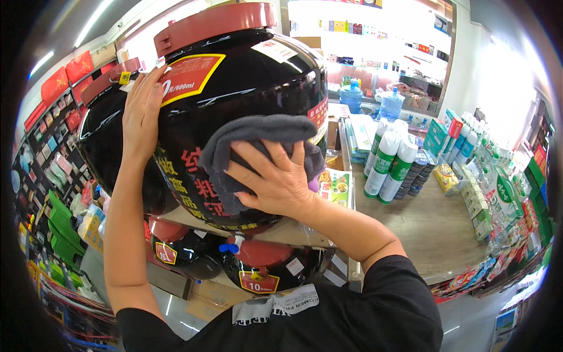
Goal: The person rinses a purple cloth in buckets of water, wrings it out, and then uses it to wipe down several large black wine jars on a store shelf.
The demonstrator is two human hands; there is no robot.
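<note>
Before me stands a large glossy black jar (246,97) with a broad red lid (215,26) and printed lettering down its side. My right hand (272,176) presses a folded dark grey cloth (264,125) flat against the jar's front, fingers spread. At the jar's upper left, my left hand (143,110) rests along the edge of a red price label (191,77); its fingers are extended and hold nothing. A small spigot with a blue handle (228,248) sticks out near the jar's base.
A second black jar (107,136) stands close on the left. Two smaller jars with red lids (259,253) sit on the shelf below. To the right, a wooden counter (422,229) bears several green-and-white spray cans (382,165), stacked dark round tins (411,176) and boxes.
</note>
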